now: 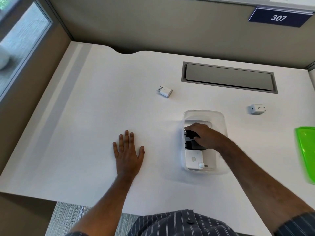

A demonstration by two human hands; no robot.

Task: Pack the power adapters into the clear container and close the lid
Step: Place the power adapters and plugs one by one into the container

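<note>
The clear container (221, 120) stands open on the white desk, right of centre. Inside it lie a large white adapter (193, 158) at the near end and a black adapter (193, 145) in the middle. My right hand (203, 134) reaches into the container, its fingers closed on another black adapter (189, 133). My left hand (127, 153) rests flat on the desk to the left, fingers spread, holding nothing. Two small white adapters lie loose on the desk: one (164, 91) behind the container to the left, one (256, 109) to its right. The green lid (306, 150) lies at the right edge.
A grey cable hatch (228, 77) is set into the desk behind the container. Beige partition walls close the back and left side, with a sign reading 307 (278, 17) at top right. The desk's near edge runs just in front of my body.
</note>
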